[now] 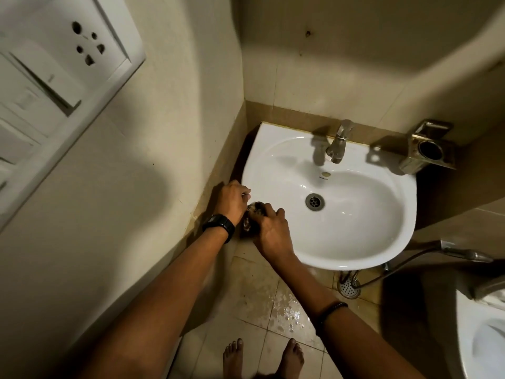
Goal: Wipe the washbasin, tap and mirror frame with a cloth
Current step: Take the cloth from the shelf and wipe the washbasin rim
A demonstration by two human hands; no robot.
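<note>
A white washbasin point(355, 242) hangs in the corner, with a metal tap point(338, 142) at its back rim and a drain point(314, 201) in the bowl. Both hands meet at the basin's front-left rim. My left hand point(232, 201) and my right hand point(273, 231) are both closed on a small dark, bunched cloth point(252, 217) squeezed between them. Most of the cloth is hidden by the fingers. No mirror frame is in view.
A metal holder point(429, 149) is fixed to the wall right of the tap. A switch and socket plate point(54, 64) is on the left wall. A hand sprayer with hose point(464, 254) hangs lower right beside a toilet point(481, 337). The tiled floor point(287, 310) is wet near my bare feet.
</note>
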